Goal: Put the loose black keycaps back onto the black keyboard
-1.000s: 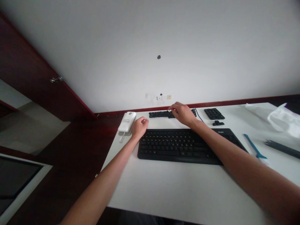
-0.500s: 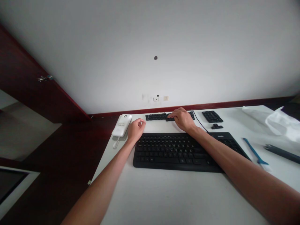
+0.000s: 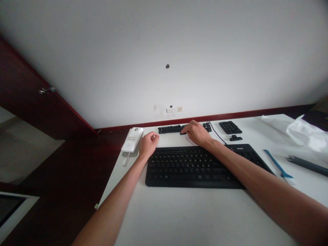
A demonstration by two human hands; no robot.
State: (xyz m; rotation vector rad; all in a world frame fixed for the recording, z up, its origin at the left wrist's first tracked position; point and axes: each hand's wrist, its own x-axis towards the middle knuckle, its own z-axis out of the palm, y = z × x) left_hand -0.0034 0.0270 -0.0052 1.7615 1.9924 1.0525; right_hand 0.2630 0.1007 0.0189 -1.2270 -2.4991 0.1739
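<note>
The black keyboard (image 3: 179,167) lies across the table in front of me, some of its keys showing lighter marks than the others. My left hand (image 3: 148,146) rests by its upper left corner, thumb and fingers curled together; whatever they might hold is hidden. Beyond the keyboard runs a row of loose black keycaps (image 3: 169,129). My right hand (image 3: 197,133) reaches over the keyboard into that row, its bent fingertips closed on a keycap there. The hand covers part of the row.
A white power bank (image 3: 132,140) with a short cable lies left. Right of the row are a block of number keycaps (image 3: 230,127) and a small keycap cluster (image 3: 235,138). Further right are a blue brush (image 3: 278,163), a dark tool (image 3: 307,164) and a white bag (image 3: 304,131).
My right hand has shifted slightly left and down along the keycap row, its fingers bent further down. The left hand stays in place. The whole view has tilted slightly.
</note>
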